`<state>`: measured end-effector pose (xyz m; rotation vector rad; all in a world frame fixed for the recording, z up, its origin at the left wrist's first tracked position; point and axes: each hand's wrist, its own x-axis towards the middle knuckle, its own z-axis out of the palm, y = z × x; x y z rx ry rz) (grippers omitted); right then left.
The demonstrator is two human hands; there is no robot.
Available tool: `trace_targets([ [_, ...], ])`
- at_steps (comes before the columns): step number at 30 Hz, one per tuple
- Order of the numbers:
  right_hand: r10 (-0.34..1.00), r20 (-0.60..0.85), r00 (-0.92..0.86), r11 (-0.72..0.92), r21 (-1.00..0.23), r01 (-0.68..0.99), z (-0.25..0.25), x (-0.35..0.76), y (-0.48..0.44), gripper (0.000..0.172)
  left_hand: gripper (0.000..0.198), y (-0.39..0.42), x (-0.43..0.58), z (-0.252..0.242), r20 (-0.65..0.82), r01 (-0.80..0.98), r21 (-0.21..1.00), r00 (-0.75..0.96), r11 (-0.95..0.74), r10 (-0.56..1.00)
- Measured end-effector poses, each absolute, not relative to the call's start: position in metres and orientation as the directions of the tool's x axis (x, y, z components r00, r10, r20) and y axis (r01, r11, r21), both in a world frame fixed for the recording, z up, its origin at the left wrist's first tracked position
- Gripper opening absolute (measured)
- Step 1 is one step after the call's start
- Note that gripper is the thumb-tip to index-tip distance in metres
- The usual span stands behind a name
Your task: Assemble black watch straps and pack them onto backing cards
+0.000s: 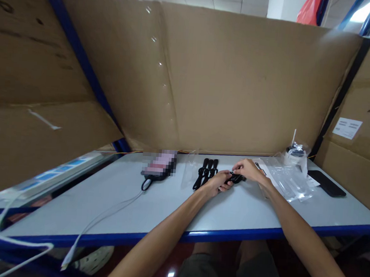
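Note:
Over the right half of the table, my left hand (218, 183) is closed around a small black watch (236, 178), with its fingers curled beneath. My right hand (249, 169) comes in from the other side, its thumb and fingertips pinched on the watch's upper edge. The fingers cover much of the watch, so its details are hidden. Just left of my hands, several black watches (205, 172) with their straps stretched out lie side by side. Clear plastic bags (292, 181) lie right of my right hand.
A pixelated phone (160, 164) in a dark case lies at left, near a white cable (112, 209). At right are a lidded cup (295, 153) with a straw and a black phone (327, 184). Cardboard (240, 83) walls the back; a power strip (57, 175) stands left.

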<state>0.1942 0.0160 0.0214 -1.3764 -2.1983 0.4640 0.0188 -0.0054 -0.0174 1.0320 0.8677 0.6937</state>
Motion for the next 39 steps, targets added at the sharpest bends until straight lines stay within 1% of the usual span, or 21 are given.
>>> trace_targets([
  [6,0.880,0.312,-0.359,0.471,-0.465,0.750,0.017,0.187,0.012,0.017,0.017,-0.005,0.019,-0.018,-0.291,-0.083,0.923,0.488,0.376,0.823],
  [13,0.894,0.308,-0.325,0.439,-0.457,0.774,0.015,0.182,0.011,0.031,0.017,-0.007,0.019,-0.017,-0.267,-0.078,0.934,0.498,0.350,0.825],
  [20,0.933,0.281,-0.226,0.348,-0.543,0.764,0.015,0.179,0.010,0.019,0.014,-0.010,0.021,-0.015,-0.290,-0.020,0.940,0.473,0.340,0.832],
  [22,0.936,0.283,-0.209,0.333,-0.521,0.786,0.016,0.179,0.009,0.017,0.016,-0.010,0.020,-0.015,-0.287,-0.033,0.939,0.472,0.342,0.833],
  [25,0.927,0.317,-0.201,0.328,-0.424,0.844,0.018,0.181,0.007,0.015,0.018,-0.008,0.020,-0.015,-0.285,-0.067,0.931,0.477,0.358,0.831],
  [29,0.911,0.331,-0.245,0.347,-0.295,0.890,0.022,0.182,0.002,0.018,0.022,-0.005,0.018,-0.017,-0.280,-0.117,0.918,0.487,0.380,0.827],
  [32,0.893,0.333,-0.301,0.390,-0.242,0.888,0.024,0.181,0.000,0.022,0.023,-0.004,0.018,-0.018,-0.284,-0.113,0.916,0.491,0.384,0.823],
  [34,0.886,0.326,-0.331,0.418,-0.246,0.875,0.023,0.180,-0.001,0.026,0.021,-0.005,0.018,-0.017,-0.278,-0.108,0.921,0.494,0.375,0.824],
  [39,0.841,0.365,-0.401,0.518,-0.324,0.792,0.020,0.181,-0.001,0.028,0.015,-0.007,0.019,-0.015,-0.268,-0.080,0.933,0.495,0.351,0.826],
])
